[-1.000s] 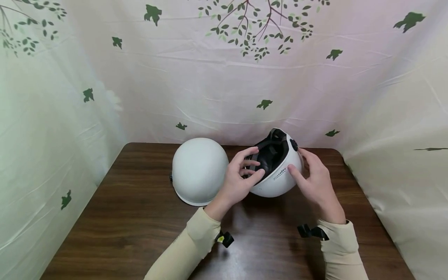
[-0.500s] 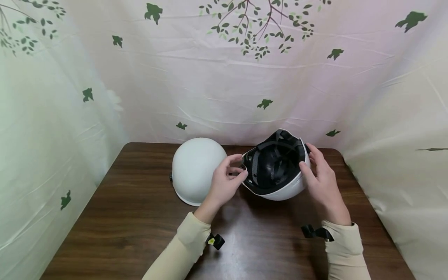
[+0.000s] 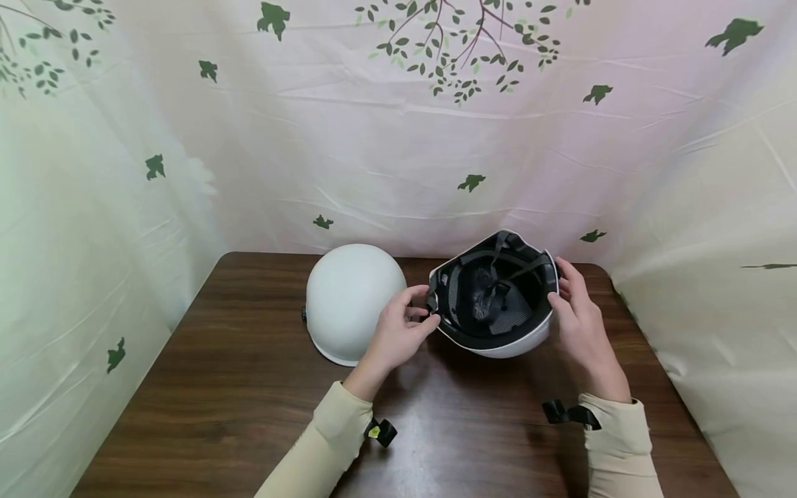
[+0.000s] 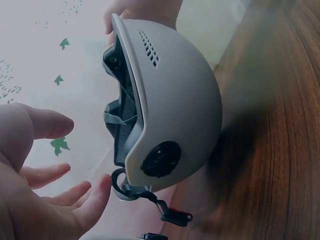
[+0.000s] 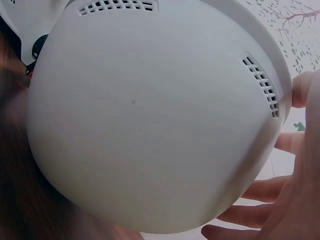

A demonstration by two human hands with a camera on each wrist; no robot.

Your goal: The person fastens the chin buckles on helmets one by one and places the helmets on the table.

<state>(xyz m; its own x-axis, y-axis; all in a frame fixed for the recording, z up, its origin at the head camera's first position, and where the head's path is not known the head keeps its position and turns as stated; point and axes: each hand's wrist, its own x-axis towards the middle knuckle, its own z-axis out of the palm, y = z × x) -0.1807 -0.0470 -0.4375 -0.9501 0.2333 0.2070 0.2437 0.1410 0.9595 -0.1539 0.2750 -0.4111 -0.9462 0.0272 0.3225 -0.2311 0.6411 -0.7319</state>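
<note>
White upturned helmet is between spread left fingers and right fingers gripping it.

Showing plain white over the tilted helmet, turning black in its lining, grey in the mesh patches, black at the knob and the strap, with a red touch at its clip, and lattice-patterned at the vents. Repeating plain white on the other helmet. Running dark brown, streaked with wood grain, along the table. Spreading whitish with pink and green tints over the cloth backdrop, bearing dark green bird-like shapes and reddish-brown, green-leaved branches. Covering the arms in cream sleeves, adding black wrist straps, marking the left one yellow.
</note>
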